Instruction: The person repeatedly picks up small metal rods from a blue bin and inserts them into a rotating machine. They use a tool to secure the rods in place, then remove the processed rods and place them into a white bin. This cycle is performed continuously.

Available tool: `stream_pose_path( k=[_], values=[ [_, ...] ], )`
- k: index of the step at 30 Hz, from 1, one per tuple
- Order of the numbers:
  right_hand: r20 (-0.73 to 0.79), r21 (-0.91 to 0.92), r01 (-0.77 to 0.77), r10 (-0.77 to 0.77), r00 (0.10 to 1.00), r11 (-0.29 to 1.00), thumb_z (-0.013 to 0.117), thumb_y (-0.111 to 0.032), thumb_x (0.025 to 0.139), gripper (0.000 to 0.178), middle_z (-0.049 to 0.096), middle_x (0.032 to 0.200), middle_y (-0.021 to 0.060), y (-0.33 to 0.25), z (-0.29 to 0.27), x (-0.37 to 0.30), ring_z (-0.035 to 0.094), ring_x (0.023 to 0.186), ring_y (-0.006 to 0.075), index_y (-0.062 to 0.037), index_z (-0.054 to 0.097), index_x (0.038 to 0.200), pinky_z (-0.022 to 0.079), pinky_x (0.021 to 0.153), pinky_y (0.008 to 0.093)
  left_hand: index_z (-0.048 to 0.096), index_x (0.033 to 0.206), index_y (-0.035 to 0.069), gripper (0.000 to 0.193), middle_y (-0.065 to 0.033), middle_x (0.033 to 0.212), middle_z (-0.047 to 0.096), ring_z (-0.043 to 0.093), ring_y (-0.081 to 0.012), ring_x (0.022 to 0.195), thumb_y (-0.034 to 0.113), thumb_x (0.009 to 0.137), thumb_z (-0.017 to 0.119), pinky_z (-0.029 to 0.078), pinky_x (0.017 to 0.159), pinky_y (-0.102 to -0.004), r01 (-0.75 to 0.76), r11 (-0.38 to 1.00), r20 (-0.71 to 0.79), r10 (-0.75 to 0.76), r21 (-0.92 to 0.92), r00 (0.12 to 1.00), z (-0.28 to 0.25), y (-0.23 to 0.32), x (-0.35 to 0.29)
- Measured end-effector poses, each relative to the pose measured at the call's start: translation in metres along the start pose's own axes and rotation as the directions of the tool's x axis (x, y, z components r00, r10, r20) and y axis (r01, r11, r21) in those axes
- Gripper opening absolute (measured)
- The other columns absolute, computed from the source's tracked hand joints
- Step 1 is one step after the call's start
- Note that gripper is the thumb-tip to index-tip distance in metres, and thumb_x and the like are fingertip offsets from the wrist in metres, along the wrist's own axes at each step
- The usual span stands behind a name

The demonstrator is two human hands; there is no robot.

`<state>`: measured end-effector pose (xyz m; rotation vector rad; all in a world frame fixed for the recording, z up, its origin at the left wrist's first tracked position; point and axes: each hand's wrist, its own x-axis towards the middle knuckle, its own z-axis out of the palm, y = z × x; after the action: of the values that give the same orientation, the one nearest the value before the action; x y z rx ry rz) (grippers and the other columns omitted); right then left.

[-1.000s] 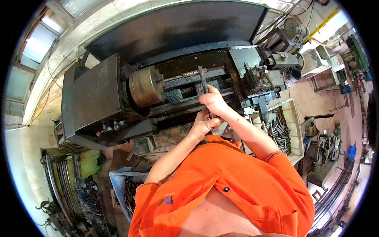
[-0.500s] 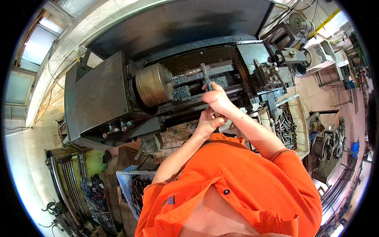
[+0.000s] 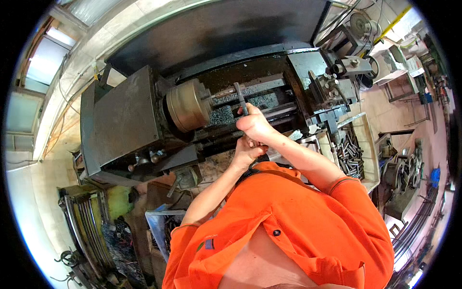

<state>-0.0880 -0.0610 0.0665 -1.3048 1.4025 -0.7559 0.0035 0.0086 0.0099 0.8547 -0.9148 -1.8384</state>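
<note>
In front of my orange shirt, both my hands grip a long, grey metal bar-like tool (image 3: 240, 95) whose exact kind I cannot make out. My right hand (image 3: 255, 124) wraps round its middle. My left hand (image 3: 249, 152) is closed just below, round the near end, which the fingers mostly hide. The tool's far end points away from me over the bed of a lathe (image 3: 260, 89), to the right of the big round chuck (image 3: 188, 106). A gap separates the tool from the chuck.
The dark headstock (image 3: 125, 115) with levers (image 3: 144, 161) stands left. Metal chips (image 3: 224, 115) cover part of the bed. The tool carriage (image 3: 332, 91) is at right. Below it sits a bin (image 3: 369, 149) of short metal rods; another box (image 3: 159, 231) stands at lower left.
Both my hands and the tool have shifted slightly left, toward the chuck. The tool's far end has tilted a little further left.
</note>
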Motion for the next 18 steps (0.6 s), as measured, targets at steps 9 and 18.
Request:
stream_pose_path(
  k=[9, 18],
  values=[
    [-0.013, 0.179, -0.072, 0.076, 0.997, 0.981, 0.056, -0.009, 0.063, 0.026, 0.05, 0.067, 0.0096, 0.01, -0.009, -0.001, 0.05, 0.062, 0.0179, -0.0011, 0.047, 0.086, 0.042, 0.055, 0.0309, 0.056, 0.081, -0.001, 0.03, -0.0015, 0.071, 0.056, 0.053, -0.0088, 0.062, 0.013, 0.06, 0.073, 0.041, 0.053, -0.0214, -0.031, 0.991, -0.015, 0.029, -0.134, 0.999, 0.013, -0.003, 0.003],
    [0.016, 0.27, -0.066, 0.065, 0.998, 0.96, 0.056, -0.009, 0.064, 0.022, 0.048, 0.065, 0.0042, 0.008, -0.013, -0.001, 0.045, 0.057, 0.0127, -0.0024, 0.048, 0.083, 0.039, 0.051, 0.0288, 0.052, 0.084, 0.001, 0.028, -0.0009, 0.078, 0.053, 0.055, -0.0101, 0.072, 0.004, 0.062, 0.07, 0.047, 0.064, -0.0251, 0.057, 0.996, -0.007, -0.058, -0.072, 0.998, 0.02, 0.007, 0.003]
  ],
)
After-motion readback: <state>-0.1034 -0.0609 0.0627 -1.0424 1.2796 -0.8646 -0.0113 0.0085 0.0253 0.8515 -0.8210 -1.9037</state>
